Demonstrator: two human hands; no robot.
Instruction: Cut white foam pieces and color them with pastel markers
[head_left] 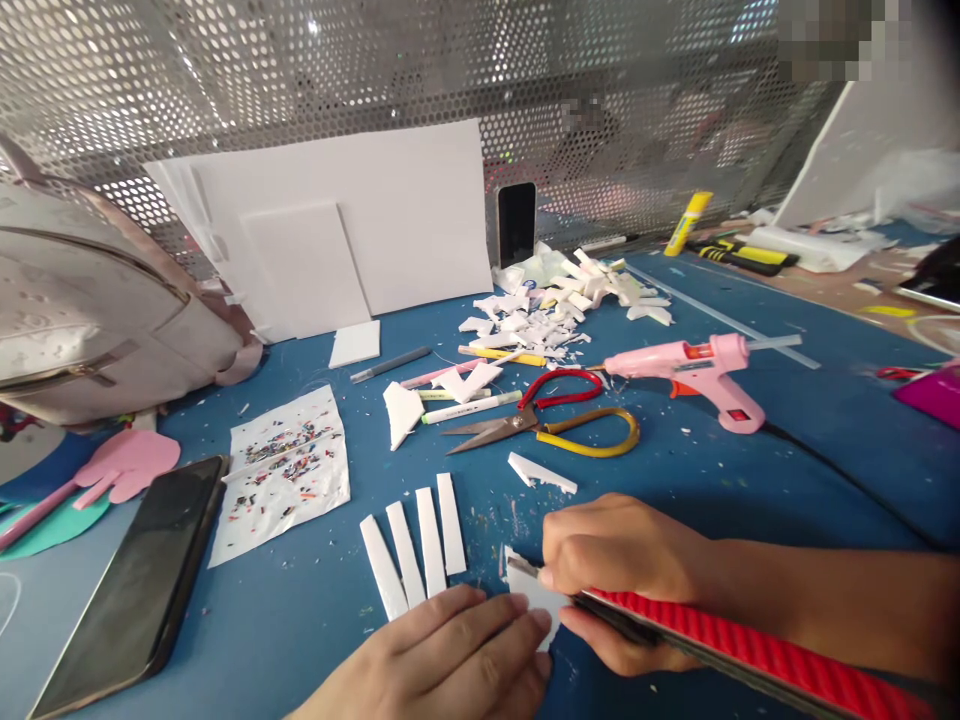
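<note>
My right hand [615, 560] is closed round a red-handled cutter [735, 655], its blade end down on a small white foam piece [529, 590] near the table's front edge. My left hand [450, 655] lies flat beside it, fingers stretched out, their tips pressing on that white piece. Just to the left of both hands, several narrow white foam strips [416, 550] lie side by side on the blue table [750, 480].
Scissors [540, 425] and a pink glue gun [697, 375] lie behind my hands, its cord trailing right. White foam scraps [555, 300], pens [465, 405], foam boards [360, 230], a bag [90, 310], a black phone [139, 585] and a paper with confetti bits [281, 475] fill the left and back.
</note>
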